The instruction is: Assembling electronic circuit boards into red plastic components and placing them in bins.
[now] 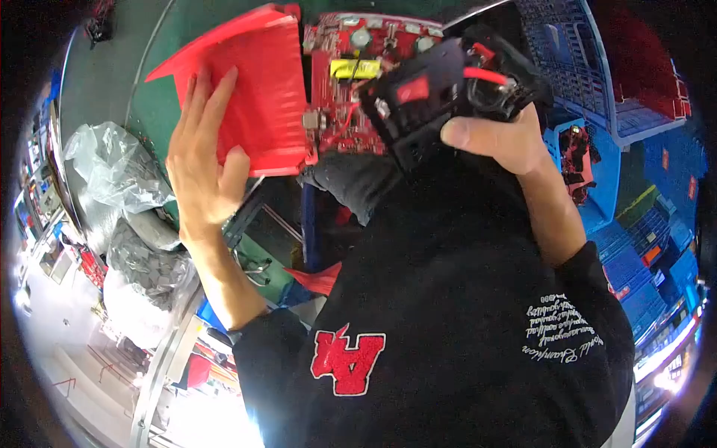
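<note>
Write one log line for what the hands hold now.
left hand: holds ribbed red plastic cover | right hand: grips black plastic module with red wire | between: red circuit board

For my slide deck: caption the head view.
Left hand grips a red plastic cover; right hand holds a black housing against a red circuit board.
</note>
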`<state>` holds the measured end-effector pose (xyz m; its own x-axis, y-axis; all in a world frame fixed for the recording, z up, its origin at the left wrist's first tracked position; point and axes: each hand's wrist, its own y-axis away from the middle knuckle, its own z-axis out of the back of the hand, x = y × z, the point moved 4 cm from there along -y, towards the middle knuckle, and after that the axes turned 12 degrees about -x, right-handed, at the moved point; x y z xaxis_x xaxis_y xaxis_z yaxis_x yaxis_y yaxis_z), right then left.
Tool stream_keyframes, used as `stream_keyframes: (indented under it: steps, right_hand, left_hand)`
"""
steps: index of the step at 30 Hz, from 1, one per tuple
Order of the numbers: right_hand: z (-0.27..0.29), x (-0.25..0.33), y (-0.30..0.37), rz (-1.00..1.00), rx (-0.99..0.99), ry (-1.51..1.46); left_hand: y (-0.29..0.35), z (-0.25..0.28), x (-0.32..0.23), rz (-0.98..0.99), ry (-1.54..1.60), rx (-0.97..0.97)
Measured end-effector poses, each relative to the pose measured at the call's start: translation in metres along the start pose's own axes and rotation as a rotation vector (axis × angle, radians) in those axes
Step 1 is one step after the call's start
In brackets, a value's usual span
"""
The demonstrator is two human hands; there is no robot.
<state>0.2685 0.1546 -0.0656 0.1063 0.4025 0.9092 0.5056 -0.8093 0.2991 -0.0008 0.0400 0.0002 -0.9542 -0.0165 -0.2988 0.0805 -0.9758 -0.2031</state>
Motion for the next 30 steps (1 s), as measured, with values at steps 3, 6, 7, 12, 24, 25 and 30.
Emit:
stream_keyframes:
  steps: [3,6,7,12,24,25,30]
  right_hand:
    - [-0.011,0.012,0.003,0.078,0.117,0.023]
    - [-0.008,0.006,-0.002,0.055,0.146,0.052]
    - [-0.009,0.008,-0.002,0.016,0.133,0.031]
    - [-0.013,0.013,0.005,0.029,0.17,0.032]
    - [-0.012,-0.001,0.012,0.059,0.198,-0.145]
    - [-0.011,-0.001,0.01,0.056,0.196,-0.149]
    - [-0.009,0.001,0.008,0.313,0.238,-0.037]
  left_hand:
    - [-0.001,0.005,-0.002,-0.013,0.018,0.047]
    - [-0.003,-0.002,-0.002,0.023,0.011,0.046]
    - [-0.004,-0.001,-0.002,0.01,0.008,0.047]
    - [-0.005,0.002,-0.005,0.029,0.023,0.065]
    - [-0.01,-0.002,-0.005,0.075,0.046,0.097]
    - [-0.01,-0.002,-0.004,0.081,0.049,0.097]
    - [-0.009,-0.004,-0.004,0.071,0.058,0.094]
